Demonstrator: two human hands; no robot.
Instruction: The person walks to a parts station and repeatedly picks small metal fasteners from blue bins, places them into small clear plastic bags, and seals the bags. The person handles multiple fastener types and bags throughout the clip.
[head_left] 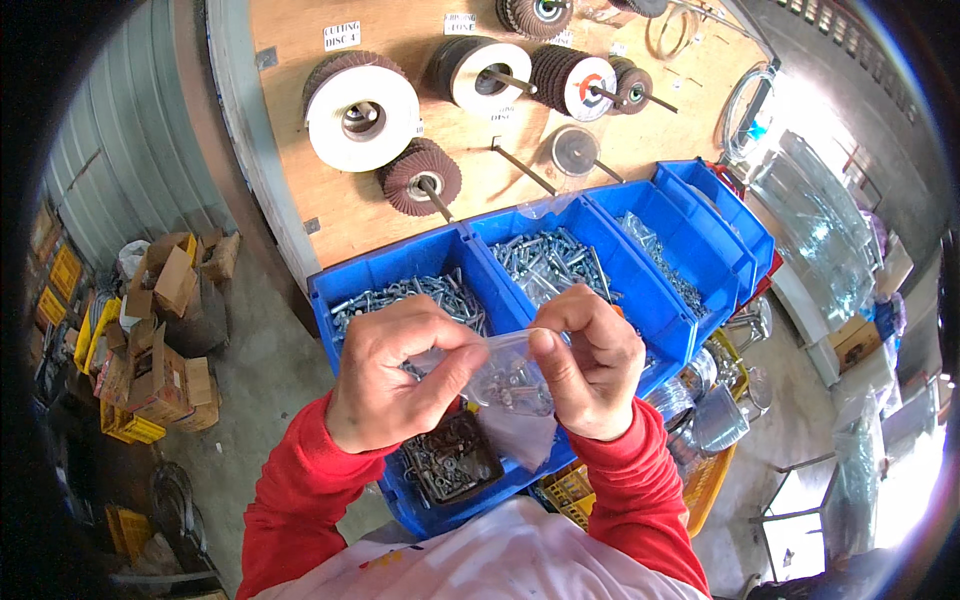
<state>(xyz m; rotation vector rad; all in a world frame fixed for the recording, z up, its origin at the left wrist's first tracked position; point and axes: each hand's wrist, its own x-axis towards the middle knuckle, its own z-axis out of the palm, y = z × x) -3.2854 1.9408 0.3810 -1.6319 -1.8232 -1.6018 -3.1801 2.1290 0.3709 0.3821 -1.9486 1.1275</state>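
Note:
A small clear plastic bag [508, 388] with a few small metal parts in it hangs between my two hands. My left hand [395, 365] pinches the bag's top edge at its left corner between thumb and forefinger. At the other corner, my right hand [595, 365] is closed on the same edge, thumb against curled fingers. Below the bag a dark tray [497, 470] holds loose nuts and washers. Beside it lies a whitish sheet or pouch [525, 437]. Bolts [405, 292] fill the blue bin behind my left hand, and more bolts [560, 262] lie in the bin beyond the bag.
More blue bins [690, 235] continue to the right. Behind them a wooden board [290, 110] carries abrasive discs [362, 118] on metal pegs. Clear bags and jars [718, 418] stand at the right. Cardboard boxes [150, 385] and yellow crates lie on the floor at the left.

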